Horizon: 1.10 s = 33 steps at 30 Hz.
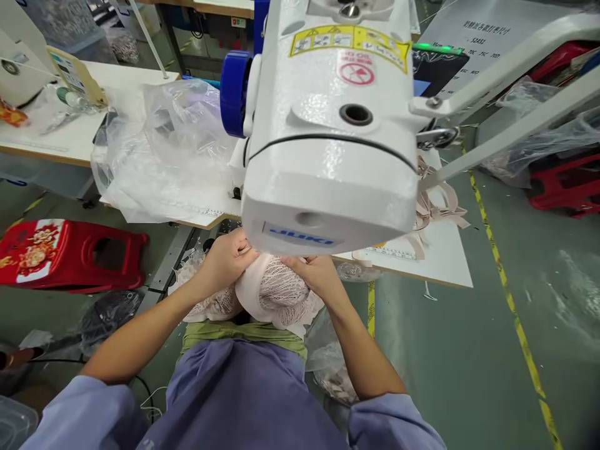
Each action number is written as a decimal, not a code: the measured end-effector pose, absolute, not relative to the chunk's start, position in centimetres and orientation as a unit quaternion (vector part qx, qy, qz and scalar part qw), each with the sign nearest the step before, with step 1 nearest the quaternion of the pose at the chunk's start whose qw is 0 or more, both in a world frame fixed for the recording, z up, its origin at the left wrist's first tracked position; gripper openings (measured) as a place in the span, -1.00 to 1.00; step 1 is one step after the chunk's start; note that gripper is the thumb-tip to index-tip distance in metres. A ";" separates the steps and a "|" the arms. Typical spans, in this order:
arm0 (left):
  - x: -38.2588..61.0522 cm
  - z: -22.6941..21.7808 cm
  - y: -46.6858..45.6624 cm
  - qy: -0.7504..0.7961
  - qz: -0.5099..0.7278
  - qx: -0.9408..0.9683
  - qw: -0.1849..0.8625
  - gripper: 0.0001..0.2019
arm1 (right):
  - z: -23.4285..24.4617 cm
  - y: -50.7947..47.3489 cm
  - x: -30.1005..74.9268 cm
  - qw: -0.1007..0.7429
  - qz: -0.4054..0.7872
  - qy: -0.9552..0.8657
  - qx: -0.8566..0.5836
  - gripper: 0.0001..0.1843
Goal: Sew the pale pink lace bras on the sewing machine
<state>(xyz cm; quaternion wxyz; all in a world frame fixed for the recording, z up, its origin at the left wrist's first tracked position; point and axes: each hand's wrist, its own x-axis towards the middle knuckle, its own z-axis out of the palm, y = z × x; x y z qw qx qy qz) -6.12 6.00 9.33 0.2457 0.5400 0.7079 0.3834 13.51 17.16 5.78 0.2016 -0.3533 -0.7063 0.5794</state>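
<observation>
Grey-green workshop floor (pixel 445 350) marked with yellow tape (pixel 491 237)
A red flowered stool (pixel 79 253) stands at left, near a white table (pixel 47 142) with a brown edge; another red stool (pixel 546 194) stands at far right, beyond the tape.

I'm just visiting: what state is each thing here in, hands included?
Left hand: closed, pinching the lace fabric
Right hand: gripping the lace fabric, fingertips partly hidden
Lace fabric: bunched, held
Sewing machine: cannot tell whether it is running
Beige strips: loosely looped
Plastic bag: crumpled
Red stool: upright
Green light: lit
</observation>
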 end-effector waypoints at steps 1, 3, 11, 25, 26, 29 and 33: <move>-6.1 9.4 6.0 0.709 0.379 0.539 0.249 -0.81 | 5.9 17.2 13.5 0.202 0.574 -0.710 -0.356 -0.43; -6.1 9.6 5.9 0.713 0.370 0.534 0.262 -0.81 | 6.3 17.3 13.5 0.202 0.561 -0.716 -0.363 -0.40; -6.2 10.4 5.8 0.704 0.367 0.536 0.286 -0.86 | 2.6 16.3 14.1 0.240 0.626 -0.656 -0.347 -0.26; -7.4 9.9 5.9 0.713 0.345 0.562 0.238 -0.82 | -4.1 10.6 19.3 0.091 0.848 -0.434 -0.289 -0.47; -7.3 10.0 5.9 0.714 0.343 0.563 0.237 -0.81 | -4.0 10.5 19.6 0.088 0.845 -0.428 -0.307 -0.52; -7.2 10.2 5.9 0.717 0.334 0.563 0.240 -0.82 | -3.6 10.3 20.5 0.110 0.833 -0.409 -0.356 -0.57; -7.0 10.3 5.3 0.726 0.321 0.575 0.196 -0.87 | -1.8 10.3 21.7 0.158 0.821 -0.409 -0.365 -0.61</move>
